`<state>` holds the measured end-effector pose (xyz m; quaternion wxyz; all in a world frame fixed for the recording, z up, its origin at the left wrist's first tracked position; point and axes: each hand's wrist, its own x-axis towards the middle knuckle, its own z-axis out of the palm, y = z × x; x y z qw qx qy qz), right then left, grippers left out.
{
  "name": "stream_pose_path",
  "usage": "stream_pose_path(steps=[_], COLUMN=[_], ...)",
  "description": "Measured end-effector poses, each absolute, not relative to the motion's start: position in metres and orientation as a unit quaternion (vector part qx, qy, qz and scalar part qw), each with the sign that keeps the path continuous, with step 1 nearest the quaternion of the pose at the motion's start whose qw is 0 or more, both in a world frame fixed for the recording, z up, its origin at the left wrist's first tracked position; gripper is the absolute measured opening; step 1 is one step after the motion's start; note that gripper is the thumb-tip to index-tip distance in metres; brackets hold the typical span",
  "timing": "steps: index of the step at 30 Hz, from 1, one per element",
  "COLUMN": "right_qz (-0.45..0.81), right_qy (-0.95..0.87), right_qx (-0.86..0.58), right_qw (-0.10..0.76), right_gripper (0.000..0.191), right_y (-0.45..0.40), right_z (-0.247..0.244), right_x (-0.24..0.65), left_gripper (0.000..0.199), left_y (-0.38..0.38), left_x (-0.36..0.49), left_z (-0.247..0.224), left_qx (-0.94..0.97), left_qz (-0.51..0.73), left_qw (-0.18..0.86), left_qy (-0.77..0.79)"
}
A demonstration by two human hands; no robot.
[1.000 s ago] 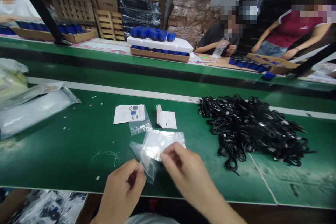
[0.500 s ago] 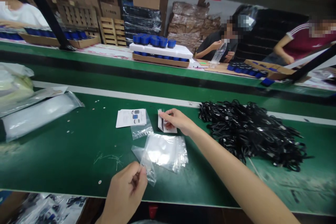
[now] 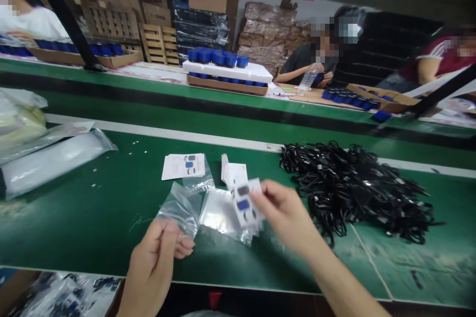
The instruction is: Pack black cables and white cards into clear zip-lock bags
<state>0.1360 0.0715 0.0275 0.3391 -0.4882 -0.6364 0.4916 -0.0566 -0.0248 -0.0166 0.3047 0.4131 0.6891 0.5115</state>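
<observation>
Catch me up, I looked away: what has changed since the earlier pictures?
The right hand went forward to the folded stack, took hold of a leaflet and brought it back over the bag pile. The left hand moved left, holding its bag. The cables and flat leaflets stayed put.

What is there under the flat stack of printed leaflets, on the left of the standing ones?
A clear plastic bag shows past the right and lower edges of the leaflet stack. What lies beneath the rest of it is covered.

Leaflet (image 3: 242,204) blurred, yellowish bag (image 3: 20,116) cut off
</observation>
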Motion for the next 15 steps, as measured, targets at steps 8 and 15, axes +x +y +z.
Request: stream_pose_path(steps=[8,15], right_qz=[0.318,0.435], right_qy=[-0.814,-0.615], right_qx=[-0.376,-0.464], right_qw=[0.306,0.465], right_gripper=[0.013,0.064], right_y=[0.0,-0.022], right_z=[0.002,-0.031], right_x=[0.099,0.084], left_gripper=[0.031,0.022], left_y=[-0.017,-0.01], left_x=[-0.048,-0.052], left_z=[-0.012,-0.012], left_qx=[0.527,0.501], left_qz=[0.427,0.409], left_qw=[0.145,0.054], left_qy=[0.72,0.761])
